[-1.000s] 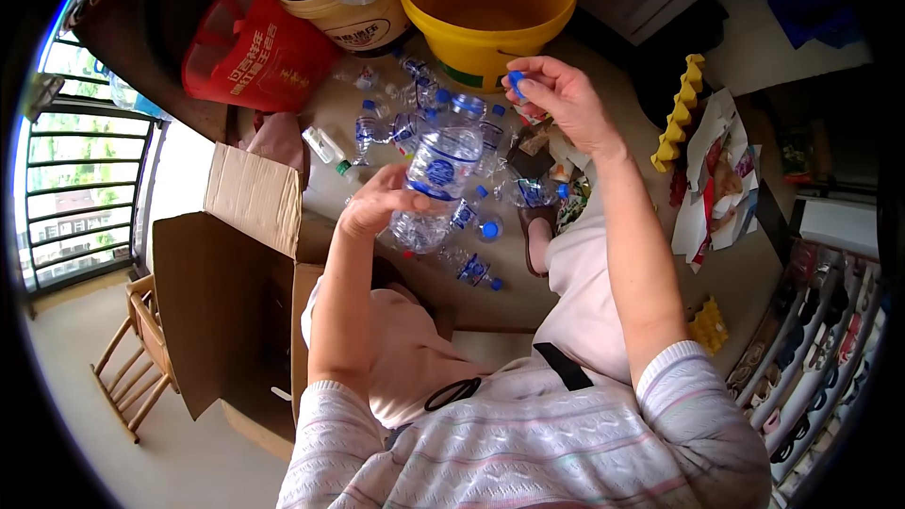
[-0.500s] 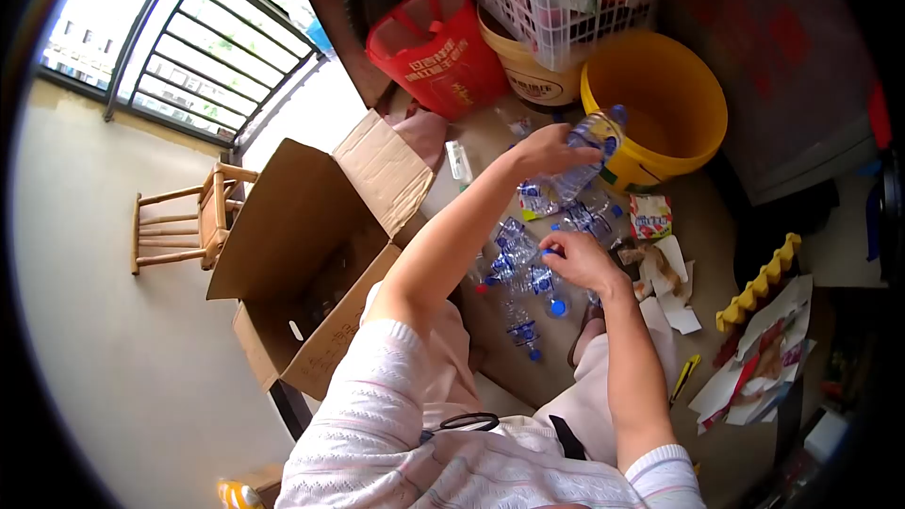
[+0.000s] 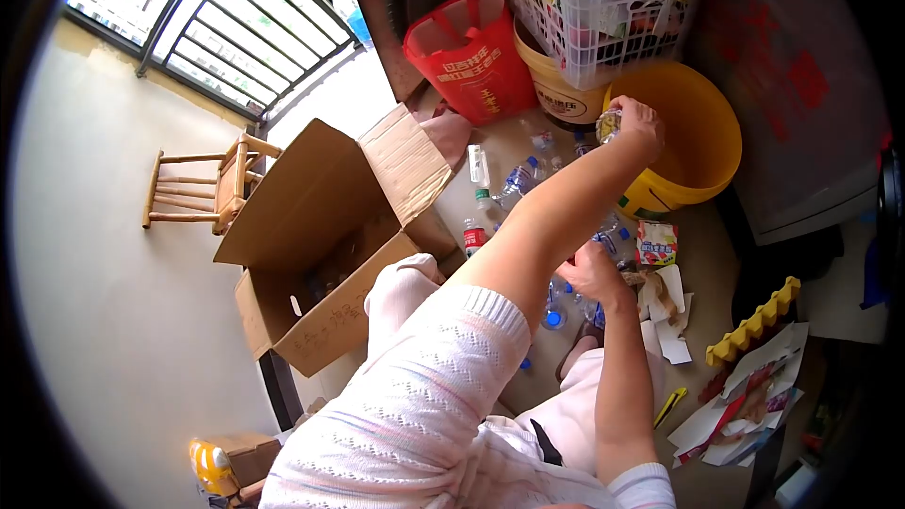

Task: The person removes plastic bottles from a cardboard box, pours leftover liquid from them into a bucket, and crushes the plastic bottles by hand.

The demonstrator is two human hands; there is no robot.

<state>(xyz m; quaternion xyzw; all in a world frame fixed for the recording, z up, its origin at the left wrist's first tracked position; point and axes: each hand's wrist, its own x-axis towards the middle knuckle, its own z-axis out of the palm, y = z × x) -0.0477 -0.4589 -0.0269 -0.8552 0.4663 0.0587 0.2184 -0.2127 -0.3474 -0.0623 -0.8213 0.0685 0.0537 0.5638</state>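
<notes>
My left hand (image 3: 643, 124) reaches across to the yellow bucket (image 3: 715, 137). Its fingers are wrapped round a clear plastic bottle (image 3: 610, 124), whose base shows beside the bucket's left rim. Lower down, my right hand (image 3: 592, 275) is among the bottles on the floor with its fingers closed; what they hold, if anything, is hidden. Close to it lie a blue-capped bottle (image 3: 554, 318) and other clear bottles, partly covered by my left arm. A bottle with a red label (image 3: 473, 238) and a green-capped bottle (image 3: 480, 170) lie farther left.
An open cardboard box (image 3: 325, 316) stands at left, near a bamboo chair (image 3: 226, 184). Behind are a red bag (image 3: 481, 66), a cream bucket (image 3: 561, 99) and a filled white basket (image 3: 613, 28). Cardboard scraps (image 3: 745, 405), a yellow cutter (image 3: 670, 406) and a small carton (image 3: 657, 243) lie at right.
My left hand has moved right and up with the bottle, to the yellow bucket's rim. My right hand has shifted slightly right and down. The camera view has shifted a little.
</notes>
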